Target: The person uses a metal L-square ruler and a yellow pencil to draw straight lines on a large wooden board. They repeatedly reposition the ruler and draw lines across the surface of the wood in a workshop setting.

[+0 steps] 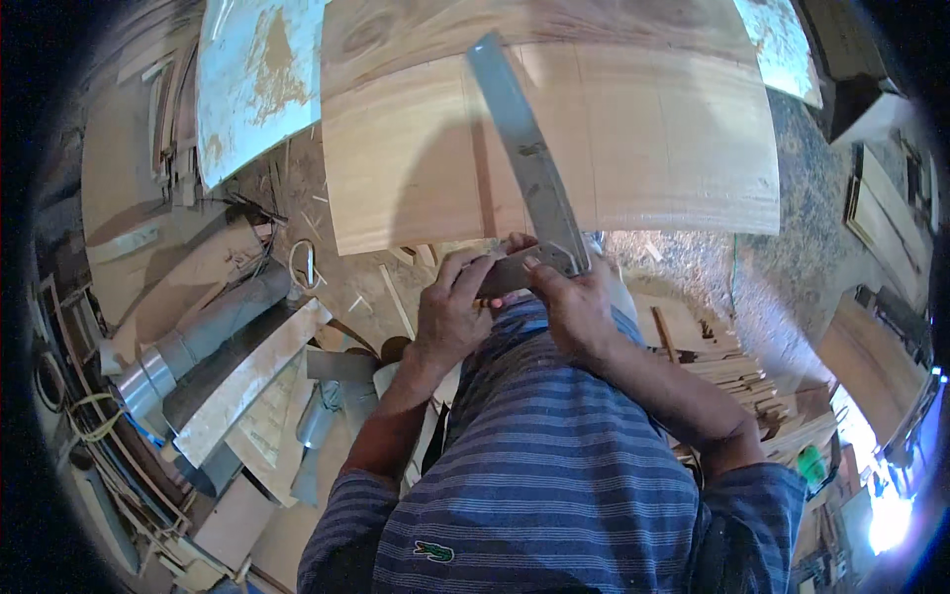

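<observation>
A carpenter's square is held between my two hands in front of my body. Its long metal blade points up and slightly left over a pale wooden board. My left hand is closed on the far end of the short stock, fingers curled around it. Near the corner where blade and stock meet, my right hand grips the tool, its thumb lying on top. The board bears several thin lines and a darker stripe crossing it. Some of my fingertips are hidden behind the stock.
A grey pipe and a long pale-edged plank lie on the left among wood offcuts. Stacked wooden strips sit at my right. White stained sheets flank the board. A bright light glares at lower right.
</observation>
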`<state>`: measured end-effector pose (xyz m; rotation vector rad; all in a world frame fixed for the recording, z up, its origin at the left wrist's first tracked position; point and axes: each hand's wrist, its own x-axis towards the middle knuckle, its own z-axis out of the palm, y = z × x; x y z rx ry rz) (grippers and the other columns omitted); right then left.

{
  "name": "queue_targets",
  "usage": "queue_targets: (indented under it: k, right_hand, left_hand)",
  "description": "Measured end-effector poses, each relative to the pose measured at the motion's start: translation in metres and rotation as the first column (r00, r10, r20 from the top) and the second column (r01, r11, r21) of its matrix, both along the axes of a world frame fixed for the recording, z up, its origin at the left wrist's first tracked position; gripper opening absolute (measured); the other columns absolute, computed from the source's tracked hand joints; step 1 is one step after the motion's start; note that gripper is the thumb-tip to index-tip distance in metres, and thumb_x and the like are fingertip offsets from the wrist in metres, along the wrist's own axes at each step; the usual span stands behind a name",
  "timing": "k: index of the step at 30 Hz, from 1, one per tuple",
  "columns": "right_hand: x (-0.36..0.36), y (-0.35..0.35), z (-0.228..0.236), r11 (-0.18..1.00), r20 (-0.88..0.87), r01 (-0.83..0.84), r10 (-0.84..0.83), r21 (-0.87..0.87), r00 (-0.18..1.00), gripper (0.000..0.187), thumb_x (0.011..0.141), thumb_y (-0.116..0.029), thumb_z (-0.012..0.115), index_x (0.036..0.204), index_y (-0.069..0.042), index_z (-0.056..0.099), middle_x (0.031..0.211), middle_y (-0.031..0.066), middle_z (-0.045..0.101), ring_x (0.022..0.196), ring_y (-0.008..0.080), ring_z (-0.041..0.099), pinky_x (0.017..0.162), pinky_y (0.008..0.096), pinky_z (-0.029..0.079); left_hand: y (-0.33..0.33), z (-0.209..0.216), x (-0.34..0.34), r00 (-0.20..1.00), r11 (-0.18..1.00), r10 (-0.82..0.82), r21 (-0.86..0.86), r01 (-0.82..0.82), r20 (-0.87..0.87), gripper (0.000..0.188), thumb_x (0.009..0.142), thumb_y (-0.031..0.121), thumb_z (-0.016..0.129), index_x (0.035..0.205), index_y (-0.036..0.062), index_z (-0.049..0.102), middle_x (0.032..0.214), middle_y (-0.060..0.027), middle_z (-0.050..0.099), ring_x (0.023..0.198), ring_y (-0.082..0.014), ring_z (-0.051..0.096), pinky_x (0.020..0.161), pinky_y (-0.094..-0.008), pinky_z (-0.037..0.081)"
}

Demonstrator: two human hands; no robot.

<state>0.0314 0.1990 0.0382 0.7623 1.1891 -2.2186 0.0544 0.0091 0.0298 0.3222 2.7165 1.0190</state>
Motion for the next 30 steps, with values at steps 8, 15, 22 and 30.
queue_targets:
  k: [8,15,22,30]
  right_hand:
    - [0.015,-0.025,-0.054,0.957,0.294,0.093,-0.009,-0.274,0.956,0.024,0.094,-0.008,0.07,0.113,0.002,0.06,0.1,0.0101,0.069,0.087,0.0201,0.068,0.077,0.0329,0.062]
    - [0.008,-0.032,-0.058,0.979,0.26,0.045,0.008,-0.197,0.966,0.021,0.095,-0.009,0.069,0.111,0.003,0.063,0.1,0.0112,0.069,0.088,0.0204,0.069,0.078,0.0334,0.062]
    - [0.008,-0.031,-0.061,0.981,0.224,0.041,0.003,-0.192,0.975,0.023,0.092,-0.009,0.073,0.108,0.004,0.065,0.097,0.0113,0.071,0.083,0.019,0.069,0.076,0.0317,0.061]
    - [0.004,-0.031,-0.056,0.999,0.169,0.018,-0.01,-0.048,0.986,0.024,0.092,-0.01,0.072,0.11,0.005,0.065,0.094,0.0113,0.07,0.083,0.0174,0.068,0.073,0.0316,0.06]
  left_hand:
    - [-0.05,0.001,-0.016,0.997,0.98,-0.073,-0.186,0.073,0.011,0.053,0.07,0.007,0.08,0.12,0.0038,0.064,0.113,-0.0153,0.06,0.1,-0.0343,0.066,0.082,-0.0429,0.057]
    - [-0.063,-0.011,-0.021,0.982,0.963,-0.153,-0.242,0.123,-0.111,0.057,0.065,0.006,0.082,0.119,0.0043,0.066,0.113,-0.0137,0.061,0.105,-0.0323,0.064,0.086,-0.0413,0.056]
    - [-0.067,-0.018,-0.027,0.975,0.966,-0.161,-0.227,0.123,-0.157,0.058,0.061,0.011,0.086,0.116,0.0038,0.069,0.11,-0.0119,0.062,0.101,-0.0307,0.063,0.085,-0.0406,0.056]
    - [-0.066,-0.013,-0.037,0.968,0.956,-0.221,-0.222,0.192,-0.115,0.057,0.061,0.014,0.087,0.114,0.0041,0.069,0.106,-0.011,0.062,0.097,-0.031,0.064,0.083,-0.041,0.055]
